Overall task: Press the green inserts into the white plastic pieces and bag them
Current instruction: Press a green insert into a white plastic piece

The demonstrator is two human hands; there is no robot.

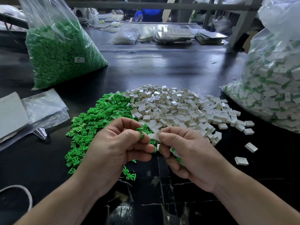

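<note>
A green insert (140,131), a small forked clip, is pinched between the thumb and forefinger of the left hand (116,146), just left of a white piece (156,136), a shallow rectangular shell. The right hand (186,153) pinches that piece at its fingertips; its other fingers curl round several finished pieces (174,151), white with green showing at the edges. Both hands hover over the near edge of the table (162,65), which is dark and glossy. Behind them lie a green pile (94,120) of loose inserts and, touching it on the right, a white pile (175,108) of shells. Far left stands a clear green bag (61,51) full of inserts; its small white label (79,59) is too small to read. At the right edge a clear bag (272,88) holds white pieces with green showing. Flat bags (43,108) lie on the left.
</note>
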